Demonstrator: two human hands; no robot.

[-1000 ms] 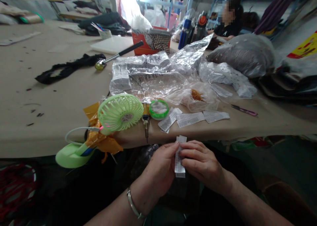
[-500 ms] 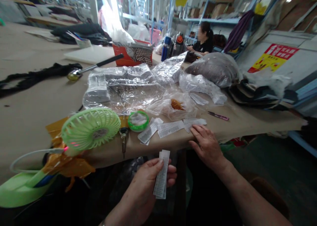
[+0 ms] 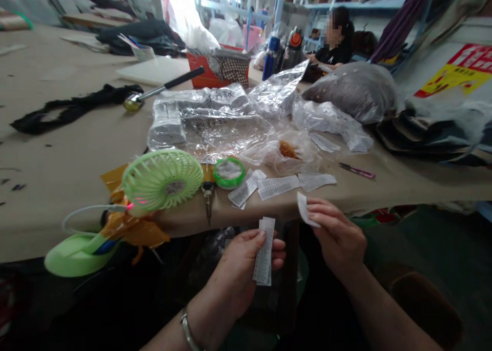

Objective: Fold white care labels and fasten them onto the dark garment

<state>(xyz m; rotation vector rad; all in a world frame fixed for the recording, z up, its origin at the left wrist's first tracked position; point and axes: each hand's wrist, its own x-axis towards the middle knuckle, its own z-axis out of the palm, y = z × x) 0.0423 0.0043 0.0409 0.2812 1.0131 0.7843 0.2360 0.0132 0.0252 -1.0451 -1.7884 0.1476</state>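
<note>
My left hand (image 3: 246, 259) is closed on a few printed white labels (image 3: 264, 253), stacked under the thumb just below the table edge. In front of the table edge, my right hand (image 3: 340, 238) pinches another white label (image 3: 306, 210), curled and held up between thumb and fingers. On the table beyond lie loose printed labels: an overlapping group (image 3: 246, 188) on the left, a wide one (image 3: 278, 187) in the middle and a further pile (image 3: 317, 181) on the right. A green round dish (image 3: 229, 173) with white stuff inside sits left of them.
A green fan (image 3: 163, 179) and a soldering-iron-like tool (image 3: 208, 202) are at the front edge. Clear plastic bags (image 3: 226, 136) and a bag of rubber bands (image 3: 288, 150) lie behind. Small thread snips (image 3: 356, 170) rest at right. A person (image 3: 334, 43) sits beyond bottles (image 3: 272, 59).
My right hand has lifted off the table with a label and come back towards me. My left hand keeps its stack. The view has shifted, so the scene sits further right and higher.
</note>
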